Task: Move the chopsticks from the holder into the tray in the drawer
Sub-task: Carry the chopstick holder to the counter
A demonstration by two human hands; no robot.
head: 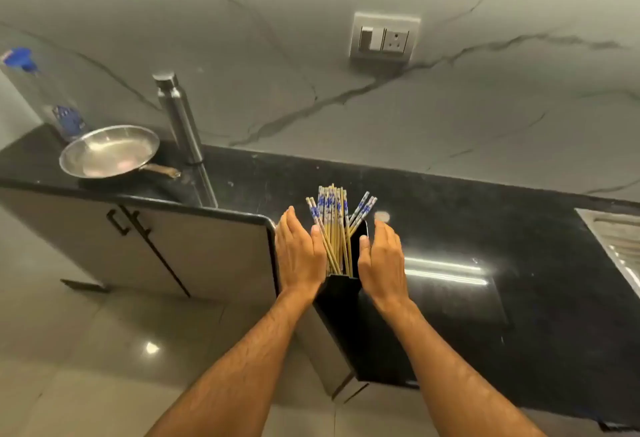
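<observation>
Your holder [341, 298] is a tall black box that stands on the black counter [485, 228], close to the counter's front corner. It is full of chopsticks [334, 225]: they stand upright and fan out a little at the top, bamboo-coloured with blue and white patterned ends. They are too many and too close together to count exactly; a few at the right lean away from the main bundle.

Your two hands are apart, one on each side of the holder, with straight fingers. Your left hand [299, 256] lies along the left side of the chopsticks, the thumb touching them. Your right hand [381, 260] is beside the holder's right wall; I cannot tell if it touches.

Left of the holder, far along the counter, there is one steel frying pan [107, 152], one steel bottle [180, 118] and one clear bottle with a blue cap [41, 90]. Behind the holder, one switch-and-socket plate [384, 36] is on the marble wall.
</observation>
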